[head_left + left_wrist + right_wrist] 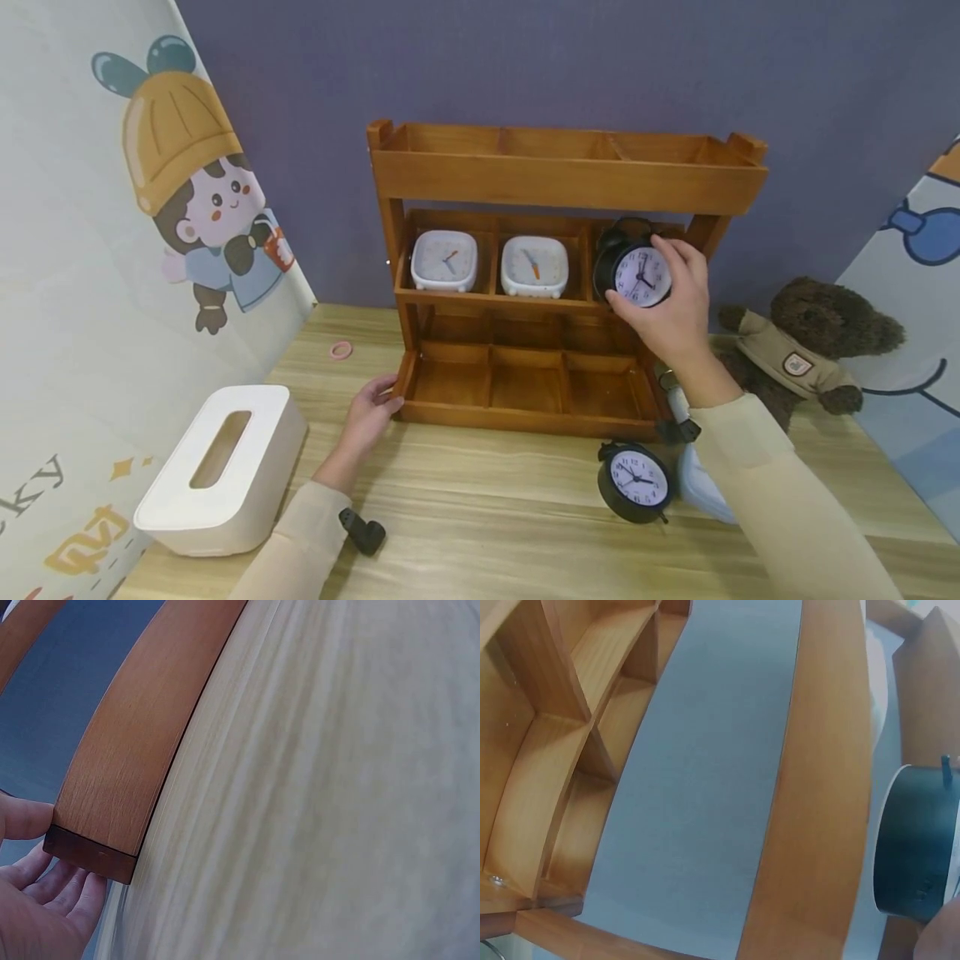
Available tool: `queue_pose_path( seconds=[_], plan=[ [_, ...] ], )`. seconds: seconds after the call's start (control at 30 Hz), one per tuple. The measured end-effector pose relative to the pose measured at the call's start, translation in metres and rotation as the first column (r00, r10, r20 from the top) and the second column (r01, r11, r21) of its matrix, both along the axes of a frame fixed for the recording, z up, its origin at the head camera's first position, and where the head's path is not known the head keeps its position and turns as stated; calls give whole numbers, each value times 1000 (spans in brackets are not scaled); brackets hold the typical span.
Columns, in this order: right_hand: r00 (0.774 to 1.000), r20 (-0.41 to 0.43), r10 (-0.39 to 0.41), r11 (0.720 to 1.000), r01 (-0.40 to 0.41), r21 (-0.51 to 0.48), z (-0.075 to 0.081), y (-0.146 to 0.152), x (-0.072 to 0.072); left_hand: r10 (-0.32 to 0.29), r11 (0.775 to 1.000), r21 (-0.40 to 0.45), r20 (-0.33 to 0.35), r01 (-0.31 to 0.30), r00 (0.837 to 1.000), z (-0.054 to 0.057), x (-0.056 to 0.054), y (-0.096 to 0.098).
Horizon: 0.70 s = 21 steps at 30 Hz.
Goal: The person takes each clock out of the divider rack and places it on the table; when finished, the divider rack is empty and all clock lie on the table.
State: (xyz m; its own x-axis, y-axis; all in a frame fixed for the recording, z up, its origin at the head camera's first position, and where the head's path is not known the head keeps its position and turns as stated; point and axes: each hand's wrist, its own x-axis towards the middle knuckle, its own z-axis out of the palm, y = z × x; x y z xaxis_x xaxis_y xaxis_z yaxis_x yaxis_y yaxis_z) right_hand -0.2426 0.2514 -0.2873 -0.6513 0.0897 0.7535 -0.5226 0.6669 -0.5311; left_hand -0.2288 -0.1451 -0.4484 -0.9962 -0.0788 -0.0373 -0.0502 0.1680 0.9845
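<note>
A wooden shelf [555,182] with three tiers of compartments stands against the dark wall. My right hand [681,308] grips a black round twin-bell alarm clock [642,277] by its sides, at the middle tier's right compartment. At the right wrist view's edge, the black clock's side [915,840] shows with a bit of my thumb. My left hand [369,410] holds the shelf's lower left corner; in the left wrist view, thumb and fingers sit around that corner [90,851]. Two white square clocks [445,261] occupy the middle tier's left and centre compartments.
Another black alarm clock [636,482] leans back on the table in front of the shelf, with a pale blue object [705,492] beside it, partly behind my arm. A white tissue box [255,492], pink ring [341,350] and brown teddy bear [795,358] are around.
</note>
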Motion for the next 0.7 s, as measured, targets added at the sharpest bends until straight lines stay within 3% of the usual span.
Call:
queue_pose_path(
  seconds=[0.4,0.7],
  plan=[
    [986,97,139,983,-149,107,-12,-10,42,5,1000,4,2,-5,1000,0,-2,0],
    [943,206,261,944,-294,149,-29,-17,64,0,1000,9,-1,0,1000,0,-2,0]
  ],
)
